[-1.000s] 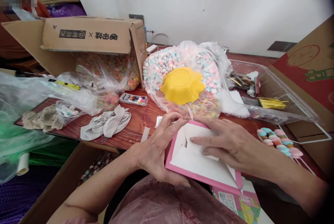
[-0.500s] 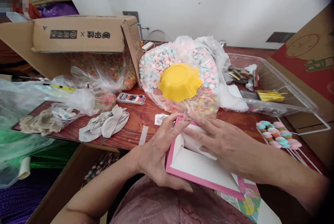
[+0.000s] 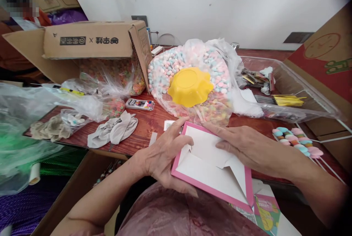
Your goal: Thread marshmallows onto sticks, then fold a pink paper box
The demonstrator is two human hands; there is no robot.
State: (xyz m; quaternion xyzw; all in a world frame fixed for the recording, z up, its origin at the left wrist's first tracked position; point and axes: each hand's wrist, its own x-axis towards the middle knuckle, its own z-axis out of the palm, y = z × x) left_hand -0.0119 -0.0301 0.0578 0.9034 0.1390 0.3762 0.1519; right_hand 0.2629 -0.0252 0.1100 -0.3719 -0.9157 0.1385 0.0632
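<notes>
at the near edge of a reddish wooden table [image 3: 143, 126], both hands hold a flat pink-edged white carton [image 3: 211, 166] tipped up over the person's lap. the left hand [image 3: 165, 159] grips its left edge, thumb over the rim and fingers beneath; the right hand [image 3: 242, 146] lies flat on the white flaps, fingers spread, pressing rather than clutching. behind the carton a clear bag of pastel candy [image 3: 192, 63] carries an upturned yellow scalloped bowl [image 3: 190, 86]. to the left a brown cardboard box [image 3: 90, 41] shows a black logo panel, an "x" and printed characters too small to read. a small printed pack [image 3: 140, 104] and grey cloth [image 3: 114, 131] lie on the wood. marshmallow skewers [image 3: 295, 140] rest at the right, near a clear plastic tray [image 3: 288, 93] holding gold twist ties [image 3: 286, 100]. a white wall rises behind the table.
</notes>
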